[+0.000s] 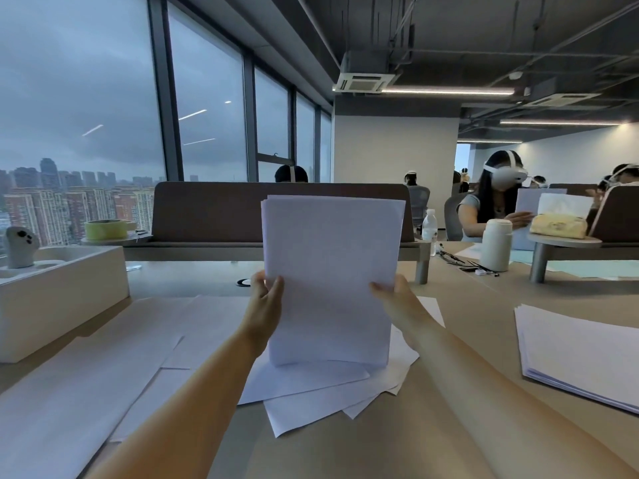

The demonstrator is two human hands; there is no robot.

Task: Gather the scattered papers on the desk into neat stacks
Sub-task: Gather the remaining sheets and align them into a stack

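Observation:
A bundle of white sheets (328, 271) stands upright on its bottom edge in the middle of the desk (466, 305). My left hand (264, 295) grips its left edge and my right hand (390, 292) grips its right edge. The bundle rests on several loose sheets (328, 392) lying fanned and askew beneath it. More loose white sheets (86, 375) spread flat over the left part of the desk. A squared stack of paper (581, 354) lies flat at the right edge.
A white box (62, 299) holding a grey controller (19, 247) sits at the left. A brown divider (214, 209) runs behind the desk, with a tape roll (105, 229), water bottle (428, 228) and white flask (496, 243). People with headsets sit beyond.

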